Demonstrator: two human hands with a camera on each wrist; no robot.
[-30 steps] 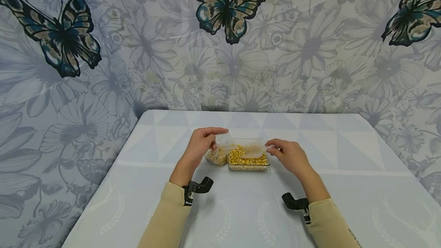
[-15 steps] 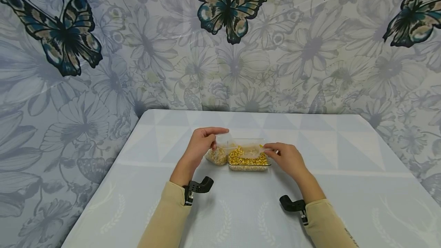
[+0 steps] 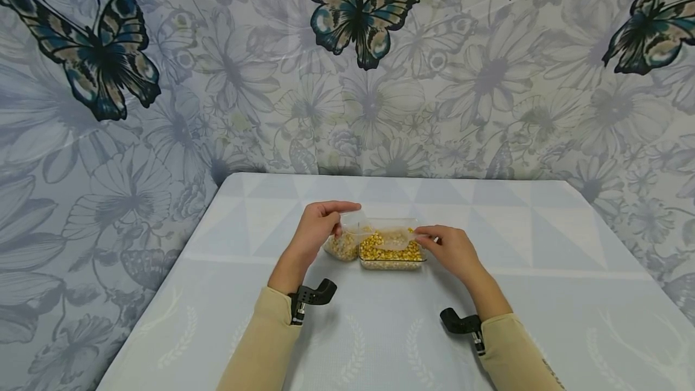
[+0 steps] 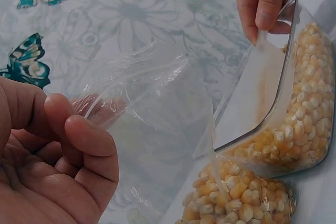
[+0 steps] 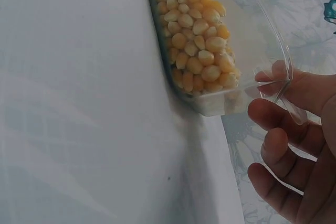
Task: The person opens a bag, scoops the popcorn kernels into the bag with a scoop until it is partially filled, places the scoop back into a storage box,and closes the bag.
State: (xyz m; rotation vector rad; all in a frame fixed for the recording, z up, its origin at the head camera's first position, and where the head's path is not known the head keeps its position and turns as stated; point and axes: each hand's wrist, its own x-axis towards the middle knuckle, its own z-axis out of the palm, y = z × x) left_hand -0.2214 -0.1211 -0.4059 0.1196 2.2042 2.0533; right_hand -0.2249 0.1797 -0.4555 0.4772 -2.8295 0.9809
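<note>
My left hand (image 3: 315, 228) pinches the top edge of a clear zip bag (image 4: 157, 93), its index finger stretched out in the head view. Corn kernels (image 4: 239, 198) fill the bag's bottom, which rests on the table. Touching the bag on its right is a clear rectangular glass container (image 3: 392, 266), also holding yellow corn kernels (image 3: 374, 252). A pale translucent scoop (image 4: 270, 69) lies tilted inside the container. My right hand (image 3: 453, 247) pinches the scoop's handle (image 5: 298, 115) at the container's right end, the other fingers loosely bent.
The white patterned table (image 3: 380, 330) carries the bag and the container towards its far side. Behind its far edge hangs a floral cloth (image 3: 488, 107) with butterflies. Black camera mounts (image 3: 315, 293) sit on both wrists.
My right hand has shifted slightly left onto the scoop's handle, then stayed there over the last half second. The left hand and the bag look unmoved.
</note>
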